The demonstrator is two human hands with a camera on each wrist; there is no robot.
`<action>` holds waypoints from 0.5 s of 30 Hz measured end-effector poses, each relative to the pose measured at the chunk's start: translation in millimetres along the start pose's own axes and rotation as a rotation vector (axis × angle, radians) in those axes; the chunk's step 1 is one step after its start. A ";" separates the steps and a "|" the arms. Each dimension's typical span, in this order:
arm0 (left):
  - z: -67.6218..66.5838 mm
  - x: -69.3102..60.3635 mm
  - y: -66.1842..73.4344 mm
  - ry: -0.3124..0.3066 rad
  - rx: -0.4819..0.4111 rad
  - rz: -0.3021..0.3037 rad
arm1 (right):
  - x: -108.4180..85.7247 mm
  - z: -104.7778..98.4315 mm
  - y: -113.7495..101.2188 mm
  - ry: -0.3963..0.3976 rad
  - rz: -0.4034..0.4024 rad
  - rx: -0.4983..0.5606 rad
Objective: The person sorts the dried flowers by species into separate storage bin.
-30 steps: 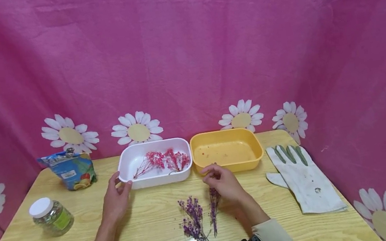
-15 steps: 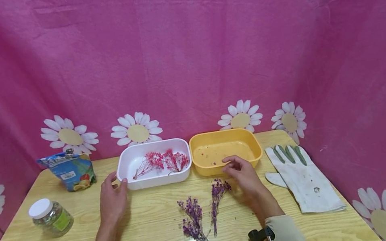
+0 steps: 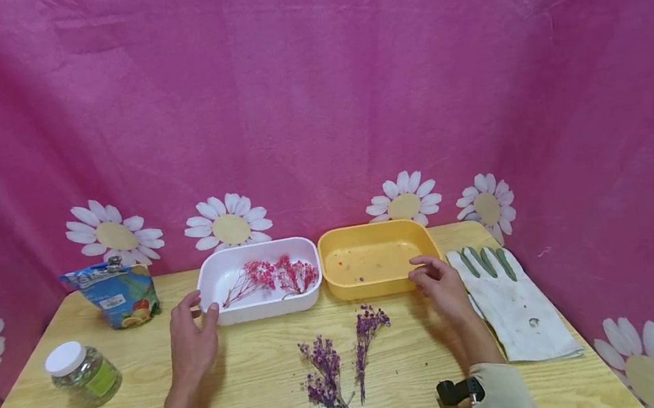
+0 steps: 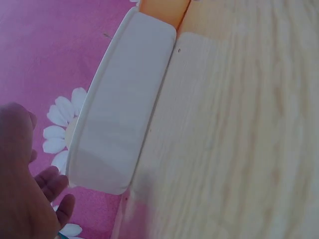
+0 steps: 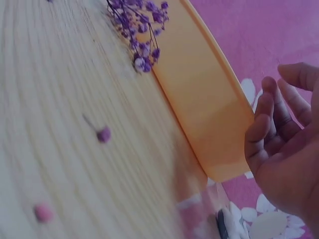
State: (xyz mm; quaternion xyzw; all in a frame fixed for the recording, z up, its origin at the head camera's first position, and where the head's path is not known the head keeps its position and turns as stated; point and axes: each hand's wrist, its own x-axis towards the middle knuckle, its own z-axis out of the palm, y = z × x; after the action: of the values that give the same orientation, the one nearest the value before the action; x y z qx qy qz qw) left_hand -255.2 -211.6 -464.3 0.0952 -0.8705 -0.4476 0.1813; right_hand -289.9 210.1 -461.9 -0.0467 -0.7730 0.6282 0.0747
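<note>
My left hand (image 3: 192, 339) is at the near left corner of the white tray (image 3: 266, 308), fingers loosely bent; in the left wrist view the fingertips (image 4: 56, 185) lie beside the tray's end, contact unclear. Red flower sprigs (image 3: 258, 275) lie inside that tray. At the near right corner of the yellow tray (image 3: 369, 289) is my right hand (image 3: 447, 291), its fingers relaxed and holding nothing. Two bunches of purple flowers, one on the left (image 3: 324, 378) and one on the right (image 3: 366, 343), lie on the table in front of the trays.
A jar with a white lid (image 3: 84, 374) and a blue bag (image 3: 118, 297) stand at the left. White gloves (image 3: 517, 310) lie at the right, near my right forearm. Small fallen bits are scattered on the table (image 3: 253, 393). A pink cloth (image 3: 314, 109) hangs behind.
My right hand has moved right from above the right purple bunch to the yellow tray's right corner, uncovering the bunch's flower heads. My left hand has stayed beside the white tray.
</note>
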 end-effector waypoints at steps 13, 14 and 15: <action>10.3 -8.9 7.8 0.036 -0.042 0.118 | 4.4 -10.9 10.8 0.159 -0.015 -0.053; 10.7 -9.4 9.0 0.029 -0.048 0.121 | 4.9 -11.5 11.9 0.172 -0.020 -0.068; 11.3 -10.0 10.3 0.023 -0.055 0.121 | 5.4 -12.2 12.8 0.184 -0.027 -0.079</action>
State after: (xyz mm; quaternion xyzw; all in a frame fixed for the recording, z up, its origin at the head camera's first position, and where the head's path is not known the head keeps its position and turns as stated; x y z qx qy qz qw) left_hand -250.6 -193.8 -464.3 0.0424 -0.8599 -0.4585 0.2204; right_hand -293.4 225.4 -471.6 -0.0970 -0.7877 0.5891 0.1520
